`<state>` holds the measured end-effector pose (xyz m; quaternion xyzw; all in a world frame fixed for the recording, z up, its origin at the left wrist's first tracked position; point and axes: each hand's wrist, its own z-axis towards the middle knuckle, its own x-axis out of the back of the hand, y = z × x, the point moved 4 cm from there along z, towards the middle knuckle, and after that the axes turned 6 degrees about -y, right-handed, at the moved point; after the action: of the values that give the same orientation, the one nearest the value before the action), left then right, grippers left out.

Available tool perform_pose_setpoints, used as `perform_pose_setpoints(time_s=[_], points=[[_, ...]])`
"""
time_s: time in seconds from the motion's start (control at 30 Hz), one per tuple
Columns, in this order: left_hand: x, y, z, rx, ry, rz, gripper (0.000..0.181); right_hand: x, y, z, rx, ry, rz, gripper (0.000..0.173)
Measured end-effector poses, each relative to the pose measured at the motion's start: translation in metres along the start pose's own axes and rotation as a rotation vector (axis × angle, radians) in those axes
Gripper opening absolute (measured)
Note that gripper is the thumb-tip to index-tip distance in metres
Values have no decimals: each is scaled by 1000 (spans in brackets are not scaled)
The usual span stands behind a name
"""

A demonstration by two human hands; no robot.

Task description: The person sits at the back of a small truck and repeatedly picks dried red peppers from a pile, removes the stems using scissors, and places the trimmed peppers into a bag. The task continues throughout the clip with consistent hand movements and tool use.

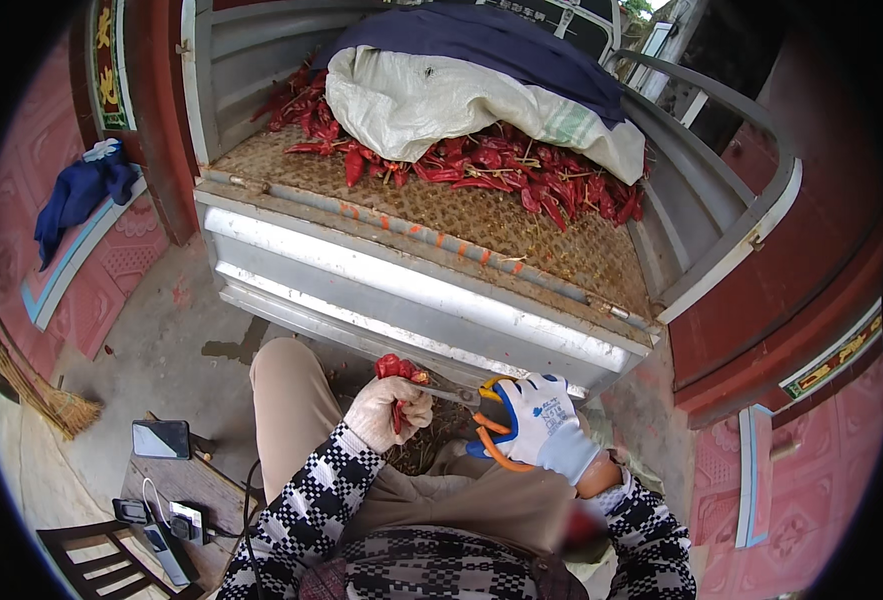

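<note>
My left hand (387, 415), in a pale knit glove, grips red chili peppers (396, 367) whose tops stick out above the fist. A bit of red also shows between its lower fingers. In a white and blue coated glove, my right hand (537, 421) is around the orange-yellow handles (503, 448) of a pair of scissors. The scissors' metal blades (449, 393) point left and reach the stem end of the peppers. Whether the blades touch a stem is too small to tell. Below the hands, stem scraps (419, 448) lie between my knees.
Ahead is a truck bed with its tailgate (411, 277) lowered. A heap of red chilies (516, 169) lies there under a white woven sack (441, 97) and dark blue cloth (471, 30). At left are a wooden bench (220, 491), a phone (160, 439), a chair (103, 562) and a broom (62, 405).
</note>
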<state>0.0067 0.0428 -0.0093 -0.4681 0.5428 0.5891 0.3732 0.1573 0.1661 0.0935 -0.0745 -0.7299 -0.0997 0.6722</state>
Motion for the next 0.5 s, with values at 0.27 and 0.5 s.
perform_pose_setpoints(time_s=[0.27, 0.5], points=[[-9, 0, -3, -8, 13, 21, 20, -10, -3, -3, -50, -53, -21, 74], [-6, -2, -4, -1, 48, -8, 12, -19, -5, -4, -78, -93, 15, 59]])
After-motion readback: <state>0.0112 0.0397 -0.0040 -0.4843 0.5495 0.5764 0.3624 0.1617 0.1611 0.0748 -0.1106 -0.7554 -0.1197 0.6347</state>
